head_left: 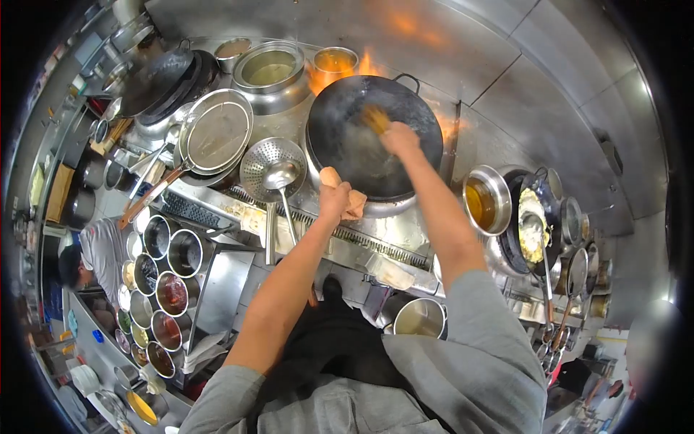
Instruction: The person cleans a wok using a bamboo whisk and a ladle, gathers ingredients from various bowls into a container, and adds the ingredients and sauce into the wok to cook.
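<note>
A large black wok [340, 108] sits on the burner, with flames rising behind its far rim and steam inside. My right hand [401, 139] reaches over the wok, closed on a bamboo wok brush [375, 118] whose bristles are blurred. At the near left rim, my left hand [335, 198] is closed on a folded orange-brown cloth [354, 205]. The cloth covers whatever part of the wok lies under it. Left of that hand, a perforated strainer [253, 170] lies with a metal ladle [280, 174] resting in it.
Behind the strainer are a round mesh sieve [217, 137] and a metal pot [272, 96]. A bowl of amber liquid [486, 201] stands at the right, beside another wok with food [533, 228]. Several sauce containers [172, 292] fill the left side, near another person [101, 253].
</note>
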Action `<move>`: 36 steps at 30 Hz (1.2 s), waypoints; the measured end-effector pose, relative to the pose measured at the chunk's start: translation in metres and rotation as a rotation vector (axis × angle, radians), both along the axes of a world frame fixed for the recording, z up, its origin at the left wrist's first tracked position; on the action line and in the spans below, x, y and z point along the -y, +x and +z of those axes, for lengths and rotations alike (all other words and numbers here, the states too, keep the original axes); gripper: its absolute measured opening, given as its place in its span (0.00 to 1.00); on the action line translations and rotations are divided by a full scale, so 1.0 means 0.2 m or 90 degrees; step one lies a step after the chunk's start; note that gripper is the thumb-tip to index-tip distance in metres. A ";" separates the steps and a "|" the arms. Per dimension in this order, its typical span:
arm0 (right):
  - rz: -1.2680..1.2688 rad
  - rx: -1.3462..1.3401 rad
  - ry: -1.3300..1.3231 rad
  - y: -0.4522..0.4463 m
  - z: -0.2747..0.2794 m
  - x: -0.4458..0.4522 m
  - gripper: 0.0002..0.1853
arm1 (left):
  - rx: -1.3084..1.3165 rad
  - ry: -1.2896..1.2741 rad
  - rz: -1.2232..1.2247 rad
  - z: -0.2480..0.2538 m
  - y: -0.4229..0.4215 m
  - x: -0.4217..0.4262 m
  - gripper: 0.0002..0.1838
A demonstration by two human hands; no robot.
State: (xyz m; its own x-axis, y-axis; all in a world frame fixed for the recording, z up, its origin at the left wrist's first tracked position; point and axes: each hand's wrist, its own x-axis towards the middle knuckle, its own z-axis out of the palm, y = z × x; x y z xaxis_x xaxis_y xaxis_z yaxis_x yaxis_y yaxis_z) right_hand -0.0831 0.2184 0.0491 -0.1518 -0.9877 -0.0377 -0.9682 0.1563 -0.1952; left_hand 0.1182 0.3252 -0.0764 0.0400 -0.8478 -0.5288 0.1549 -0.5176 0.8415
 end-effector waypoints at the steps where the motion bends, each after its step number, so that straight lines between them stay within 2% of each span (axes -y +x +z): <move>1: 0.038 -0.003 0.038 0.13 0.06 -0.07 0.18 | 0.075 -0.070 0.046 -0.07 0.00 0.02 0.18; 2: 0.076 -0.007 0.076 0.26 0.14 -0.18 0.18 | 0.147 -0.140 0.091 -0.11 -0.01 0.01 0.10; 3: 0.097 -0.001 0.090 0.34 0.14 -0.29 0.17 | 0.077 -0.145 0.053 0.31 0.05 -0.12 0.11; 4: 0.148 -0.003 0.103 0.37 0.15 -0.43 0.18 | 0.108 -0.177 0.037 0.28 0.08 -0.11 0.11; 5: 0.222 0.037 0.044 0.37 0.22 -0.64 0.18 | 0.136 -0.211 0.021 0.22 0.14 -0.08 0.11; 6: 0.247 0.070 0.030 0.33 0.32 -0.84 0.20 | 0.122 -0.171 -0.011 0.21 0.19 -0.08 0.31; 8: 0.227 0.100 0.118 0.12 0.40 -1.06 0.23 | 0.176 -0.194 0.007 0.23 0.26 -0.11 0.35; 9: 0.186 0.112 0.130 -0.05 0.38 -1.11 0.24 | 0.180 -0.206 0.001 0.23 0.30 -0.12 0.34; 10: 0.143 0.125 0.146 -0.21 0.35 -1.16 0.26 | 0.173 -0.184 -0.040 0.42 0.32 -0.19 0.32; 11: 0.038 0.115 0.183 -0.32 0.38 -1.18 0.27 | 0.191 -0.249 -0.019 0.35 0.34 -0.18 0.29; 12: 0.022 0.107 0.135 -0.38 0.40 -1.21 0.27 | 0.112 -0.209 -0.063 0.46 0.35 -0.22 0.30; 13: 0.001 0.096 0.085 -0.45 0.42 -1.25 0.27 | 0.175 -0.264 -0.062 0.46 0.36 -0.22 0.31; 14: -0.016 0.122 0.046 -0.49 0.42 -1.29 0.26 | 0.337 -0.290 0.006 0.30 0.36 -0.14 0.15; 15: -0.033 0.164 0.020 -0.48 0.43 -1.34 0.26 | 0.361 -0.291 -0.024 0.51 0.33 -0.21 0.17; 17: -0.033 0.316 -0.050 -0.46 0.31 -1.43 0.26 | 0.394 -0.357 -0.024 0.56 0.30 -0.17 0.17; 18: -0.048 0.432 -0.014 -0.42 0.28 -1.47 0.26 | 0.348 -0.384 -0.056 0.48 0.33 -0.09 0.17; 19: -0.030 0.433 -0.079 -0.38 0.15 -1.48 0.27 | 0.366 -0.302 -0.115 0.53 0.33 -0.06 0.36; 20: -0.010 0.411 -0.100 -0.31 0.16 -1.51 0.27 | 0.366 -0.312 -0.131 0.77 0.25 -0.15 0.37; 21: 0.001 0.402 -0.091 -0.27 0.09 -1.49 0.27 | 0.436 -0.354 -0.120 0.68 0.27 -0.06 0.37; 22: 0.013 0.395 -0.080 -0.24 0.00 -1.47 0.27 | 0.371 -0.407 -0.119 0.70 0.25 -0.05 0.39; 23: -0.005 0.404 -0.122 -0.20 -0.03 -1.46 0.28 | 0.399 -0.405 -0.111 0.81 0.18 -0.08 0.38; 25: -0.040 0.429 -0.155 -0.17 -0.03 -1.40 0.29 | 0.440 -0.588 -0.066 0.92 0.08 -0.08 0.33; 27: -0.060 0.509 -0.138 -0.16 0.02 -1.33 0.29 | 0.516 -0.494 -0.110 1.12 -0.03 -0.14 0.30; 28: -0.061 0.569 -0.133 -0.17 0.06 -1.30 0.30 | 0.522 -0.545 -0.112 1.20 -0.09 -0.17 0.30; 30: -0.058 0.556 -0.157 -0.18 -0.01 -1.17 0.31 | 0.578 -0.586 -0.128 1.23 -0.15 -0.15 0.30; 32: -0.098 0.651 -0.123 -0.18 0.12 -1.18 0.28 | 0.593 -0.612 -0.132 1.23 -0.19 -0.19 0.33; 34: -0.095 0.652 -0.099 -0.20 0.25 -1.21 0.27 | 0.564 -0.624 -0.153 1.20 -0.19 -0.25 0.38; 35: -0.088 0.587 -0.146 -0.21 0.18 -1.17 0.26 | 0.529 -0.526 -0.196 1.20 -0.18 -0.29 0.39; 36: -0.073 0.523 -0.186 -0.22 0.12 -1.14 0.26 | 0.506 -0.540 -0.199 1.17 -0.14 -0.30 0.39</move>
